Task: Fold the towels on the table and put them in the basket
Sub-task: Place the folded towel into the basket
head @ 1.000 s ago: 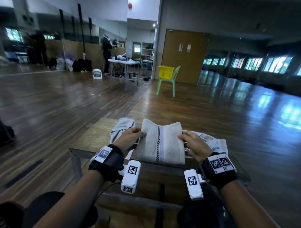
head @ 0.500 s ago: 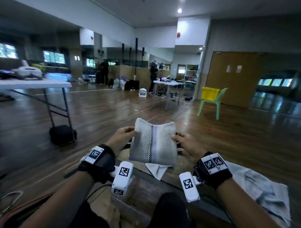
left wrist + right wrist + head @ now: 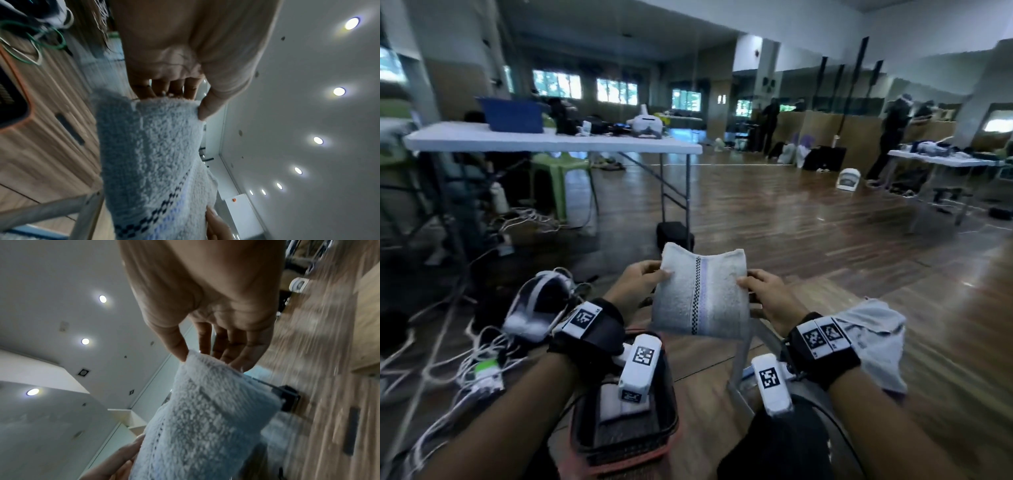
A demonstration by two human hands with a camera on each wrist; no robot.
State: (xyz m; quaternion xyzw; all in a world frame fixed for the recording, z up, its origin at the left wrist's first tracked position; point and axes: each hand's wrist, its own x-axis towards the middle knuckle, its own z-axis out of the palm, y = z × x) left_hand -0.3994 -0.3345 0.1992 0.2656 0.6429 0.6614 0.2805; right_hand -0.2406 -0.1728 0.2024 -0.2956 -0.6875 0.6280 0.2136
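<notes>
A large indoor hall, like a dance studio used as a work space. It has a glossy wooden floor point(image 3: 808, 222), a mirrored wall point(image 3: 825, 85), folding tables point(image 3: 551, 142) loaded with equipment, loose cables point(image 3: 431, 359) on the floor and recessed ceiling lights point(image 3: 339, 91).

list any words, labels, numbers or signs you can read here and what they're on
No readable words, brand names or numbers in any view.
Wrist bands and wrist cameras: black-and-white square code markers only, no letters.
Folded towel: a checkered stripe, no text.
Items on the far table: too blurred to read.
</notes>
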